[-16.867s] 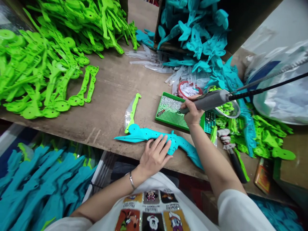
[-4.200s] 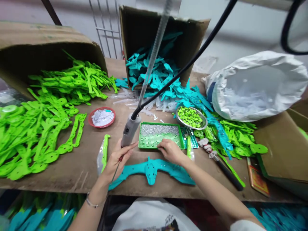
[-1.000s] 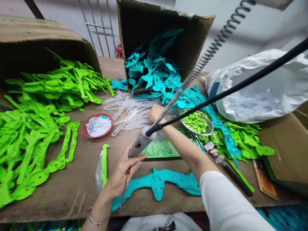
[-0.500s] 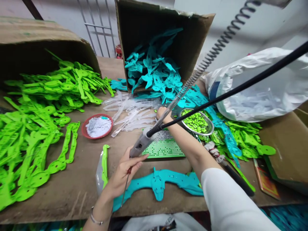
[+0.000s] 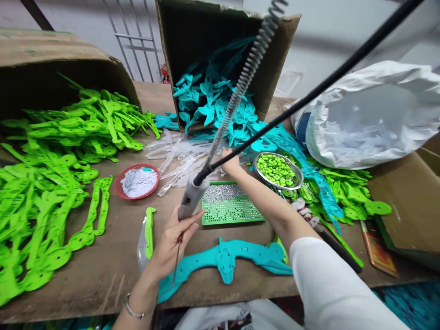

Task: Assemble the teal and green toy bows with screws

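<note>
My left hand (image 5: 173,243) is wrapped around a grey electric screwdriver (image 5: 192,199), whose thin bit points down over the left end of a turquoise bow-shaped plastic part (image 5: 225,261). A coil spring (image 5: 237,94) and a black cable (image 5: 275,121) run up from the tool's top. My right hand (image 5: 231,162) reaches forward past a green perforated tray (image 5: 237,208) with small silvery screws in its far half. Its fingers are curled together beside the translucent plastic strips (image 5: 187,160); what they pinch, if anything, is hidden.
A red basket (image 5: 118,185) holds whitish pieces. A metal bowl (image 5: 300,181) contains small green pieces. Green parts (image 5: 51,201) are heaped left; turquoise parts (image 5: 213,101) spill from a cardboard box (image 5: 168,59). A white sack (image 5: 316,137) stands right. A green-and-clear piece (image 5: 149,233) lies near my left hand.
My left hand and the screwdriver have shifted slightly left, and the spring and cable now slope more steeply. My right hand stays beside the translucent strips. The whole view has shifted a little.
</note>
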Demonstrator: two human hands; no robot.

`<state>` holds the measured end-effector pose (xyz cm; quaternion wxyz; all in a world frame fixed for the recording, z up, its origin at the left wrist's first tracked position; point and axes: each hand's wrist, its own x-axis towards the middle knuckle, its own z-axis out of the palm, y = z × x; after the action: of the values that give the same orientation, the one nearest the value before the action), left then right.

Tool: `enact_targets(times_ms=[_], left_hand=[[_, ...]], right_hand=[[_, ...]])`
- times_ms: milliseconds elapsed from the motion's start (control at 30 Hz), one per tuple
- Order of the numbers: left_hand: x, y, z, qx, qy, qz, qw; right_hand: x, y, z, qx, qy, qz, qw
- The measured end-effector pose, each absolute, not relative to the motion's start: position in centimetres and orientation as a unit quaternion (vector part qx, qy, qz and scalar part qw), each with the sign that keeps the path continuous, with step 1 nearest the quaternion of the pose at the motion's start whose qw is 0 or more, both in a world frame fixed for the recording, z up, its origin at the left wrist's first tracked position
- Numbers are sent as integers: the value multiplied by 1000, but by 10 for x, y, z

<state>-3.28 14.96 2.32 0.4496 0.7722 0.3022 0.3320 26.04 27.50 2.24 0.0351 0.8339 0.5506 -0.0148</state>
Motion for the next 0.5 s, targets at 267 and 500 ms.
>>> enact_targets(times_ms=[267, 500], left_hand=[[-27, 160, 28, 785, 287, 331, 439], [-25, 150, 28, 779, 290, 332, 446]], right_hand=[[290, 230, 17, 851, 519, -8, 81], [287, 227, 17, 854, 514, -20, 79]])
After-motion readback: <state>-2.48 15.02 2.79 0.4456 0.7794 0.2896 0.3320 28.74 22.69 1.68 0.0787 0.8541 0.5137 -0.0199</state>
